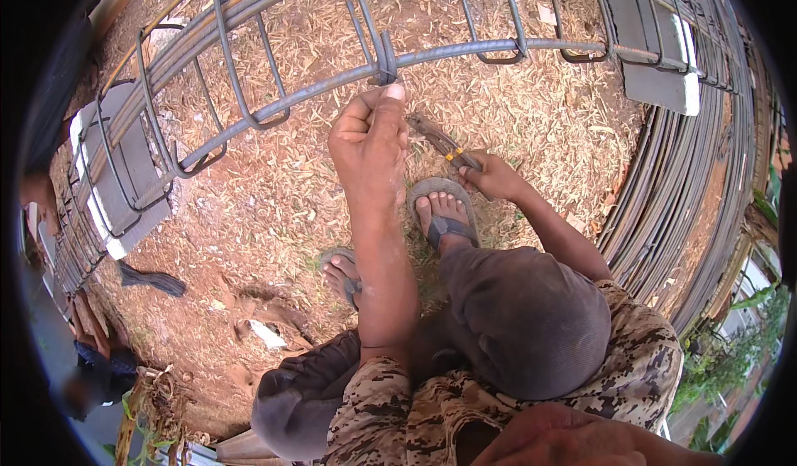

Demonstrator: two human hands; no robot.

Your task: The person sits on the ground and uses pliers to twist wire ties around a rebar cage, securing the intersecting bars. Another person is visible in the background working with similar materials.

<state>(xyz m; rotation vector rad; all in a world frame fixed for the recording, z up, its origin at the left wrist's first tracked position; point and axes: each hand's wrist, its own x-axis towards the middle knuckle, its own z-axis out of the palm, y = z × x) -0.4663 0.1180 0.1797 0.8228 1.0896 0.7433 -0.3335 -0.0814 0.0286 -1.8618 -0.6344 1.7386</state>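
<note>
A long cage of steel rebar (315, 96) with square stirrups (241, 67) runs across the top of the view. My left hand (371, 138) reaches up to its near bar, thumb and fingers pinched together just under a stirrup joint (387, 59). Whatever lies in that pinch is too small or hidden to make out. Lower and to the right, my right hand (496, 177) grips dark pliers (440, 142) with yellow bands on the handles. Their jaws point up and left, close beside my left hand and apart from the bar.
Grey boards with white edges (664, 80) stand at the cage on both sides. Many loose steel rods (664, 208) lie stacked at right. A dark wire bundle (152, 280) rests on the chip-strewn ground at left. Other people (100, 366) are at the left edge.
</note>
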